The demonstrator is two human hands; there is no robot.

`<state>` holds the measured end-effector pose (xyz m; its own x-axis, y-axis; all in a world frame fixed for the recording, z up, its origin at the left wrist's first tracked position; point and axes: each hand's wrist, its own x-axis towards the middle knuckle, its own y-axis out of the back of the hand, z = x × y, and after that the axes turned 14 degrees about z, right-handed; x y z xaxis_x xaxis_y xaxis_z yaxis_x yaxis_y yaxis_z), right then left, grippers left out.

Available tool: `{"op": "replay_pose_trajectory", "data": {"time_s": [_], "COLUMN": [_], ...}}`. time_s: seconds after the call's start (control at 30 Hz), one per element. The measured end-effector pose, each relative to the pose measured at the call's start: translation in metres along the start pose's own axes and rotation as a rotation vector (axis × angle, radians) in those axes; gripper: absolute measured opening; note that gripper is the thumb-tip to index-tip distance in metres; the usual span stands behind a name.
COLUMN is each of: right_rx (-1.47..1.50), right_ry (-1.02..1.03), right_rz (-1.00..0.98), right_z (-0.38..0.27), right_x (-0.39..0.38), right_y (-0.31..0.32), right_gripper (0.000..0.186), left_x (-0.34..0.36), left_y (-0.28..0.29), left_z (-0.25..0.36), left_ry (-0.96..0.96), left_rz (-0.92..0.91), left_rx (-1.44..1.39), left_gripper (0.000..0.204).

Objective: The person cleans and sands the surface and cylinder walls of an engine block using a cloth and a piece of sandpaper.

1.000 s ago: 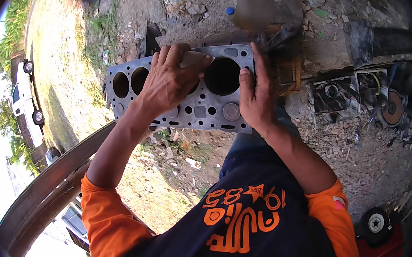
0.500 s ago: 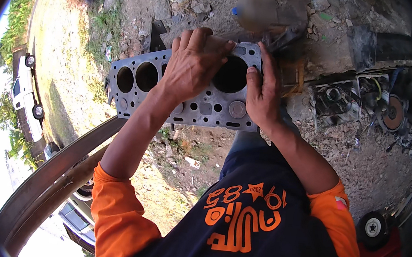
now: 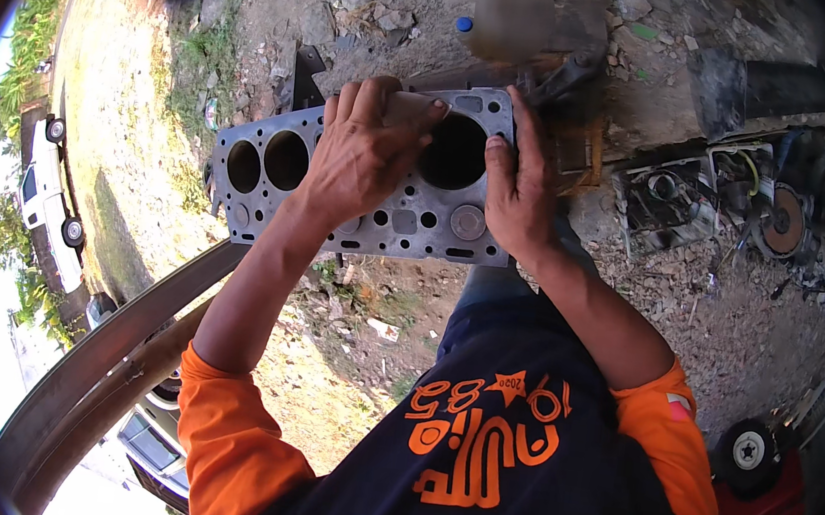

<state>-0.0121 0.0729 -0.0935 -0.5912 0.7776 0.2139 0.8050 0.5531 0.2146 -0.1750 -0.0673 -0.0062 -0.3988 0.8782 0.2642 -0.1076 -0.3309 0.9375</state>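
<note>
A grey metal engine block [image 3: 404, 221] with large round cylinder bores lies across in front of me, its flat, hole-studded face up. My left hand [image 3: 358, 151] rests over the middle of this face, covering part of the bores. Between its thumb and fingers is a flat grey-brown piece [image 3: 410, 108], pressed on the face; its exact kind is unclear, perhaps sandpaper. At the block's right end, my right hand [image 3: 528, 194] grips the edge, its thumb on the top face beside the rightmost bore and its fingers along the end.
A curved brown metal beam [image 3: 139, 319] runs at the lower left. Dismantled engine parts [image 3: 665, 199] and a rusty disc [image 3: 783, 224] lie on stony ground to the right. A wheel [image 3: 747, 450] is at the lower right; a white pickup [image 3: 46, 184] stands far left.
My left hand has slid left and a little toward me over the block's face with the flat piece. My right hand keeps its hold on the end.
</note>
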Motion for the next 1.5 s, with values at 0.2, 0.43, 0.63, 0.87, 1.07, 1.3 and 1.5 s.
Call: {"op": "replay_pose_trajectory", "data": {"time_s": [0.2, 0.43, 0.63, 0.87, 1.07, 1.3, 1.5], "right_rx": [0.035, 0.005, 0.002, -0.031, 0.013, 0.029, 0.036], "right_ry": [-0.033, -0.022, -0.038, 0.021, -0.014, -0.046, -0.023], "right_rz": [0.002, -0.003, -0.005, -0.004, -0.003, -0.001, 0.033], "right_z": [-0.001, 0.0, -0.005, -0.005, -0.001, -0.002, 0.004], "right_x": [-0.002, 0.0, -0.001, -0.002, -0.002, -0.001, -0.004], "right_y": [0.001, 0.002, 0.001, 0.003, 0.001, 0.001, -0.002], "right_gripper": [0.053, 0.053, 0.053, 0.053, 0.054, 0.053, 0.054], "left_x": [0.007, 0.012, -0.001, -0.009, 0.012, 0.024, 0.041], "left_y": [-0.005, -0.005, 0.002, 0.001, -0.004, -0.007, -0.003], "left_z": [0.004, 0.0, 0.003, 0.001, 0.003, -0.003, -0.005], "left_ry": [-0.002, 0.007, 0.064, 0.082, 0.046, -0.027, -0.142], "left_rz": [-0.013, -0.013, -0.036, -0.005, -0.008, -0.024, -0.099], "left_rx": [0.006, -0.024, -0.014, -0.015, -0.033, -0.051, -0.057], "left_gripper": [0.039, 0.041, 0.039, 0.037, 0.038, 0.036, 0.037]}}
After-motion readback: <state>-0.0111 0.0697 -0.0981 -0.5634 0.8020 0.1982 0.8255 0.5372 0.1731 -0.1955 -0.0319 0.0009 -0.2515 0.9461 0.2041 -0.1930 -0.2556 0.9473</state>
